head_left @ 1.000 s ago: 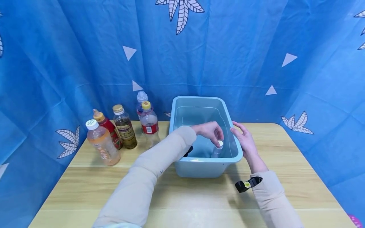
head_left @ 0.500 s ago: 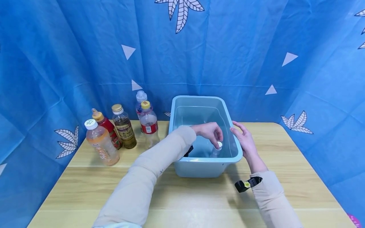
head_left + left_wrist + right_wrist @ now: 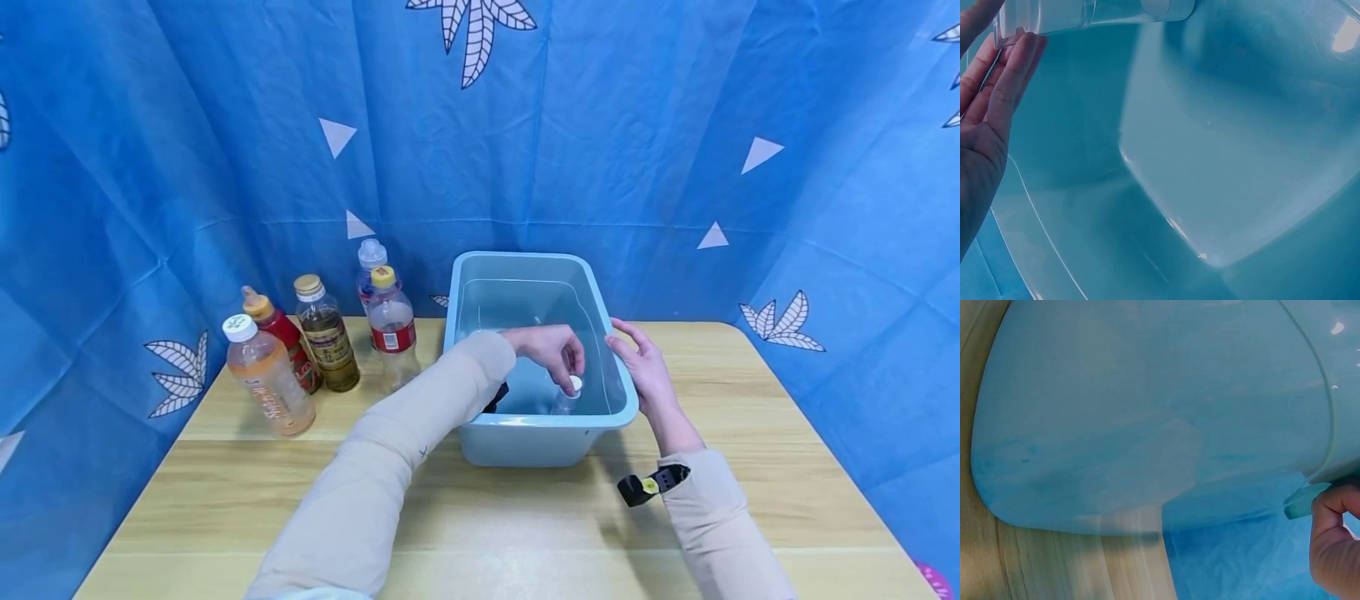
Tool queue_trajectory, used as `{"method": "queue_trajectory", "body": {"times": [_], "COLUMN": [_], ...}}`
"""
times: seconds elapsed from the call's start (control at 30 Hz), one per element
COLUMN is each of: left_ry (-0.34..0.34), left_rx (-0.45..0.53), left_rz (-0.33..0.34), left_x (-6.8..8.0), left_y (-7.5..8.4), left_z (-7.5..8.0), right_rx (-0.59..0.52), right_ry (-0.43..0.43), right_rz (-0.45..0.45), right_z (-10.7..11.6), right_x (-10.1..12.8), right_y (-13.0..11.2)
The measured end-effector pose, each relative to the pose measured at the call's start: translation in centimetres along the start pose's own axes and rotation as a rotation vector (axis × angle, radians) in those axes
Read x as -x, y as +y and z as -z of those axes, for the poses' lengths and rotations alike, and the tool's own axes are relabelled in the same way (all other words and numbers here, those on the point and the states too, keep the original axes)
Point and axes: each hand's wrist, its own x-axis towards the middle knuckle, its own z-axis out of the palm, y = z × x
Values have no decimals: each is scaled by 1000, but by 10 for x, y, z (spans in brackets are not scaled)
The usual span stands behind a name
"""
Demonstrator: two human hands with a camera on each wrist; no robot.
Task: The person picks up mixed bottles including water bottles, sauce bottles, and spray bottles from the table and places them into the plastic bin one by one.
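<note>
While left hand (image 3: 551, 350) grips clear bottle (image 3: 564, 398) inside blue bin (image 3: 525, 421), right hand (image 3: 643, 367) holds bin rim.

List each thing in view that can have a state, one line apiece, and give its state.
Clear bottle: capped, inside the bin, held by the left hand.
Blue bin: open-topped, upright on the table; right hand grips its rim.
Five bottles: capped, standing left of the bin.

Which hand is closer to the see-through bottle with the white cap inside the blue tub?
Left. The left hand holds the clear bottle inside the tub. The right hand rests outside on the tub's right rim.
</note>
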Motion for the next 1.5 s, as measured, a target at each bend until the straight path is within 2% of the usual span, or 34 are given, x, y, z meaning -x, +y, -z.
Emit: {"method": "queue_trajectory", "body": {"times": [0.27,0.47,0.63,1.1,1.3,1.5], "left_ry": [-44,-62,-48,-44,2,85], "left_rx": [30,48,6,-71,-82,-44], "left_rz": [-13,15,44,26,11,-14], "left_x": [0,0,1,9,10,14], "left_y": [-1,0,3,13,15,17], "left_z": [-1,-1,-1,5,8,14], "right_rx": [4,-3,4,-28,-17,-25], "right_ry": [8,5,2,6,8,6], "right_rz": [0,-1,-11,11,-3,-4], "right_z": [0,0,-1,0,1,1], "right_x": [1,2,2,2,1,1], "right_y": [0,0,0,-2,-2,-2]}}
